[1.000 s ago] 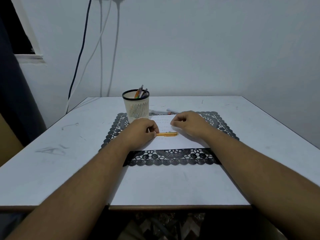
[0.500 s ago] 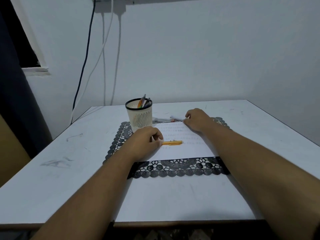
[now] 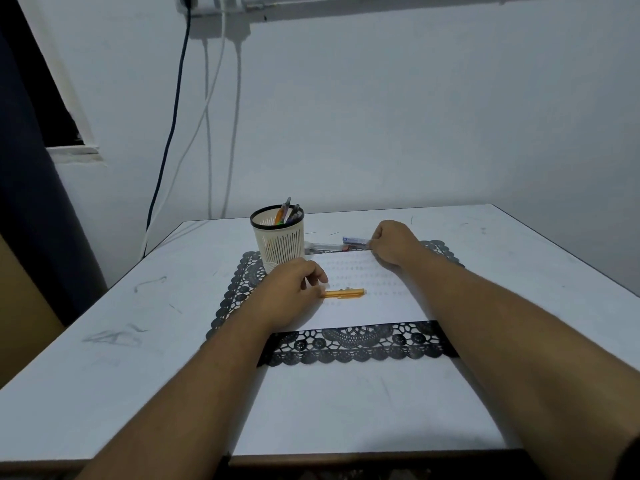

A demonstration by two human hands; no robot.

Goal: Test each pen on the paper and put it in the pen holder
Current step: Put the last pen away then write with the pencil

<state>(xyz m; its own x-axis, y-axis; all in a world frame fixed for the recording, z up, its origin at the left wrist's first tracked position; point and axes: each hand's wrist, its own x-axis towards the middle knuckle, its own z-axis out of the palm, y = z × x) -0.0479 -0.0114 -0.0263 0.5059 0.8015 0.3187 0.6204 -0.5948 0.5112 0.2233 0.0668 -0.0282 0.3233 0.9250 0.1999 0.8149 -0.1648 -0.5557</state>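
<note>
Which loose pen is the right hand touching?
The blue-labelled pen beyond the paper's far edge, at the right hand; the orange pen lies on the paper by the left hand.

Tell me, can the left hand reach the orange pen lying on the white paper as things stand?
Probably yes: the left hand rests beside the orange pen on the white paper, nothing between them.
</note>
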